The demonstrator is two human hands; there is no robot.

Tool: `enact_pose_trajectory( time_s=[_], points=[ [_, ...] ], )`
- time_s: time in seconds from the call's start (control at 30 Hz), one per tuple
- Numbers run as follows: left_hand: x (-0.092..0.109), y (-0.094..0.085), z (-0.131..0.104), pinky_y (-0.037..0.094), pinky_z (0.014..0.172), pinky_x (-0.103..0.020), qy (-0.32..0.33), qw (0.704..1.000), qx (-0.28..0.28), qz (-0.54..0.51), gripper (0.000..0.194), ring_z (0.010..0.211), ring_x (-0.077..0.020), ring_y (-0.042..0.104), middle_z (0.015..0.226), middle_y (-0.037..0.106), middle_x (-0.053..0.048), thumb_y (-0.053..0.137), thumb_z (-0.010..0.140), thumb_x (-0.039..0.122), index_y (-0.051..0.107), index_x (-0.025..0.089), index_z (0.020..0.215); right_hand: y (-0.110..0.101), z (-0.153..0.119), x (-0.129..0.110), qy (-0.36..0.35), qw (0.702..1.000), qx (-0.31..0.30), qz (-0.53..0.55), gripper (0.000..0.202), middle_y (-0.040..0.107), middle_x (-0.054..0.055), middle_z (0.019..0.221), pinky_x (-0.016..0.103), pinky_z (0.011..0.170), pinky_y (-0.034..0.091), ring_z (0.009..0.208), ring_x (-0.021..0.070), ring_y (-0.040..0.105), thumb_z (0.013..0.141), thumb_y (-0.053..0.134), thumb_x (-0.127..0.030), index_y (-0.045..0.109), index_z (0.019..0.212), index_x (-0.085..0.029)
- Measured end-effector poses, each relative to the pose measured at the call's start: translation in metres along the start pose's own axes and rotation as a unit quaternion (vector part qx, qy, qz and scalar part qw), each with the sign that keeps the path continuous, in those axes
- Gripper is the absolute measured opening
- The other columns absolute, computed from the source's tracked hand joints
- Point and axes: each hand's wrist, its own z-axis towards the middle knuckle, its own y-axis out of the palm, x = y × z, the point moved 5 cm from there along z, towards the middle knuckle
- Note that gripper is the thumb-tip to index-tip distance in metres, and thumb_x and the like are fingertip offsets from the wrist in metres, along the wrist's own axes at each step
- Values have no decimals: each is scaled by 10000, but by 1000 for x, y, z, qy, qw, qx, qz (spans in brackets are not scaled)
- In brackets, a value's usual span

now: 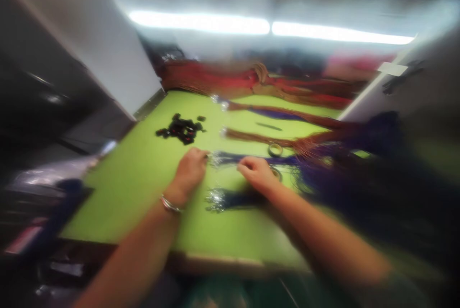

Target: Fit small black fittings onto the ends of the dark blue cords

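My left hand is closed in a pinch, with a small black piece at its fingertips, beside the silvery ends of a blue wire bundle. My right hand has its thumb and fingers pressed together at the lower edge of that same bundle. Whatever it pinches is too blurred to make out. Several small black pieces lie in a pile beyond my left hand. Nearer to me rests a dark blue wire bundle with shiny metal tips, partly hidden by my right forearm.
Brown wire bundles lie across the green tabletop. Tape rolls sit by my right hand, and a thin dark tool lies farther back. Red and brown wires line the back. Loose blue wires spread rightward. Upright panels flank the table.
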Motion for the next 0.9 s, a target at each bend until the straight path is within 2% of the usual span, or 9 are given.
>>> enact_pose_trajectory(
  time_s=[0.07,0.13,0.2,0.27,0.33,0.37,0.43,0.63,0.9],
  points=[
    [4,-5,-3,467,814,-361,-15,997,33,-67,294,864,-224,586,957,604,-105,502,793,189,680,167,1026,0,-1,0,0,1000,3,1,149,575,-5,618,222,631,395,618,114,499,715,491,-234,562,609,-158],
    [4,-9,-5,483,777,-343,-73,975,54,-204,295,797,-193,601,956,620,-91,575,768,228,669,160,1040,0,-1,0,-6,1000,10,-6,145,579,-5,617,221,623,394,609,112,498,716,498,-233,566,612,-159],
    [8,-5,-9,498,714,-317,-141,911,23,-387,358,703,-158,610,895,657,-79,658,728,290,658,139,1052,0,-2,0,-14,1000,22,-16,141,583,-6,614,218,611,389,598,109,496,718,507,-231,573,615,-160],
    [22,4,-14,500,703,-294,-175,815,-50,-550,397,695,-143,621,871,682,-80,710,693,313,659,124,1038,0,-3,-1,-24,999,36,-22,143,583,-7,606,215,593,381,583,106,488,724,513,-231,576,618,-160],
    [38,9,-19,495,760,-291,-186,731,-104,-648,380,749,-143,639,899,694,-80,737,676,274,664,129,1019,-2,-4,-4,-35,998,54,-23,148,578,-7,595,212,577,374,571,104,479,731,514,-234,576,619,-160],
    [44,12,-21,493,784,-294,-189,703,-122,-674,374,759,-144,646,894,698,-77,748,666,245,667,130,1012,-3,-5,-5,-41,997,63,-21,151,576,-7,592,212,573,372,569,104,477,734,514,-234,576,619,-159],
    [52,15,-24,488,811,-298,-192,671,-149,-701,365,763,-144,654,893,703,-75,757,657,196,671,130,1006,-5,-6,-8,-50,996,74,-19,158,574,-6,587,210,570,373,564,103,476,740,512,-233,575,617,-159],
    [56,18,-24,488,824,-285,-171,646,-180,-722,299,789,-141,652,932,702,-74,734,684,153,690,140,979,-3,-9,-11,-64,995,61,-40,149,583,-12,596,204,555,364,545,92,473,752,512,-228,578,635,-164],
    [55,19,-27,495,765,-262,-174,680,-180,-690,342,760,-128,637,889,691,-66,754,660,180,687,142,993,-1,-12,-13,-73,989,49,-121,140,557,-17,564,203,532,326,514,87,449,752,506,-210,558,627,-174]
  ],
)
